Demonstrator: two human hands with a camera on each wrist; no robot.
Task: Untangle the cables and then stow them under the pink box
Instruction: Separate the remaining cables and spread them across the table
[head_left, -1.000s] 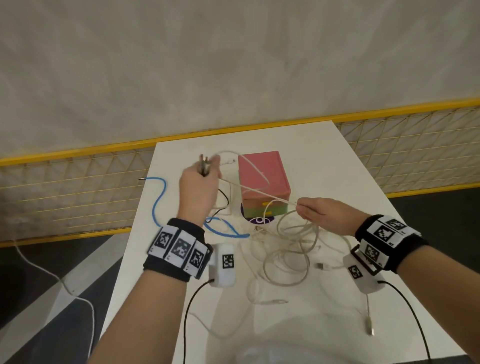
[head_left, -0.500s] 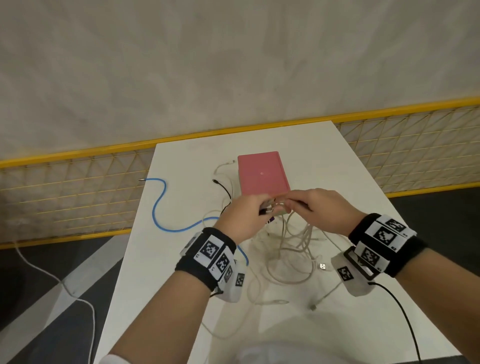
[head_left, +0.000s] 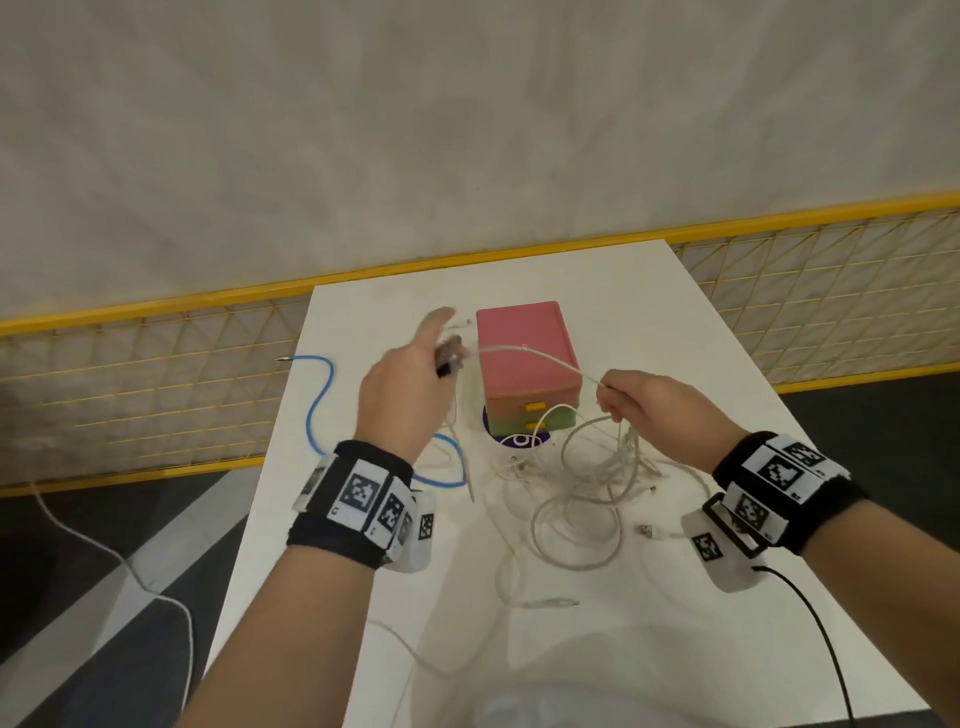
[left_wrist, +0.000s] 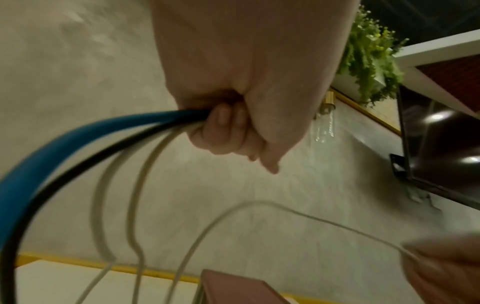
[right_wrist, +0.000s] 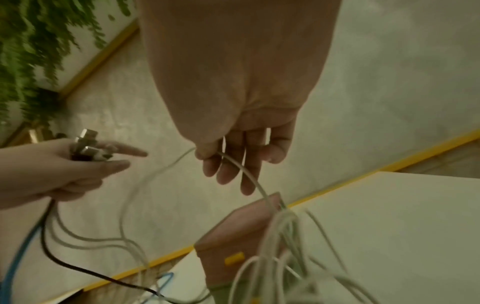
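The pink box (head_left: 519, 340) stands on green and pink drawers at the middle of the white table (head_left: 675, 322). My left hand (head_left: 441, 358) is raised left of the box and grips a bundle of cable ends: blue cable (left_wrist: 52, 148), black cable (left_wrist: 78, 162) and white ones, their metal plugs (right_wrist: 85, 148) sticking out of the fist. My right hand (head_left: 608, 395) is right of the box front and pinches one white cable (right_wrist: 244, 170), which runs taut across the box to the left hand. A tangle of white cables (head_left: 582, 493) hangs from it onto the table.
The blue cable (head_left: 317, 405) snakes over the table's left side to its edge. Loose white plug ends (head_left: 647, 530) lie near the front. A yellow mesh fence (head_left: 156, 384) runs behind the table. A white cord (head_left: 130, 571) lies on the floor at the left.
Half a second ago both hands met in front of the box. The left hand has since risen up and left with the plug ends, drawing a white cable taut from the right hand.
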